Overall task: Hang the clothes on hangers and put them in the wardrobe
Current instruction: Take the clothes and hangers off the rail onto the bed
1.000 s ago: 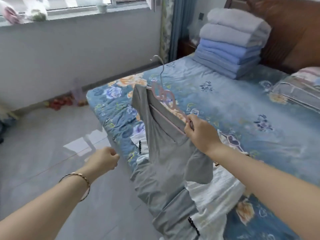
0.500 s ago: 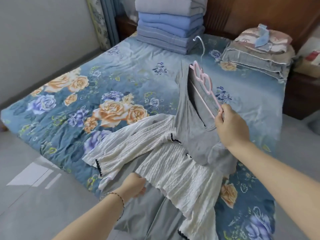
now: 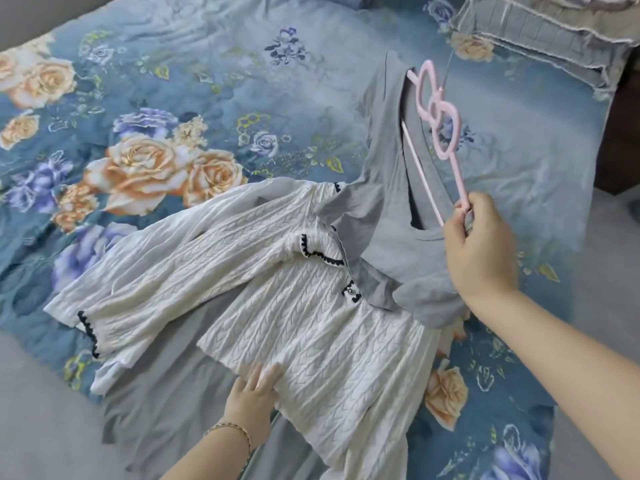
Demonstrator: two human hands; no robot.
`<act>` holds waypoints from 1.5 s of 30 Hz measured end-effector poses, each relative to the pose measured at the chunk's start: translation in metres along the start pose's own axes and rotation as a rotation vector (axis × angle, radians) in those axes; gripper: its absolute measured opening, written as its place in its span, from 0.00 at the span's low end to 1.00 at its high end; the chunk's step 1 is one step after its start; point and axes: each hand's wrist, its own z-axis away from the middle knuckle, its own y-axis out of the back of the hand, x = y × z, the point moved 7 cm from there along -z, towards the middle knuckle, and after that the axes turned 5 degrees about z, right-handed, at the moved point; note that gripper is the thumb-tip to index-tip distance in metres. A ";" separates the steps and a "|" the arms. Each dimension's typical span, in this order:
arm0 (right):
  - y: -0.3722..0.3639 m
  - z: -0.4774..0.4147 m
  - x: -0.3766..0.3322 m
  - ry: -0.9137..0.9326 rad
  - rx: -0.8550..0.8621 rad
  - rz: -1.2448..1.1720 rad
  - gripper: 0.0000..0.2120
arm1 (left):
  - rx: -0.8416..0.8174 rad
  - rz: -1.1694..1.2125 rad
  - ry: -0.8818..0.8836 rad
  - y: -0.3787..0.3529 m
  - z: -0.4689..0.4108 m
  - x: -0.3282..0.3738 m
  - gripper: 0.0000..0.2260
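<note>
A grey dress hangs on a pink hanger, tilted over the bed. My right hand grips the hanger's lower end together with the dress's shoulder. A white cable-knit top with black trim lies flat on the bed, partly over the dress's grey skirt. My left hand, a bracelet on its wrist, rests with straight fingers on the white top's lower left edge.
The bed has a blue floral cover and stretches to the left and back. Folded grey pillows sit at the back right. Grey floor shows at the lower left and a dark wooden bedside piece at the right.
My view has dropped closer to the bed. My left hand has reached forward onto the white top. My right hand keeps hold of the hanger with the grey dress.
</note>
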 end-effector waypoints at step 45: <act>-0.054 0.014 -0.050 -0.059 -0.607 -0.305 0.06 | 0.404 0.952 0.455 0.069 0.172 -0.139 0.08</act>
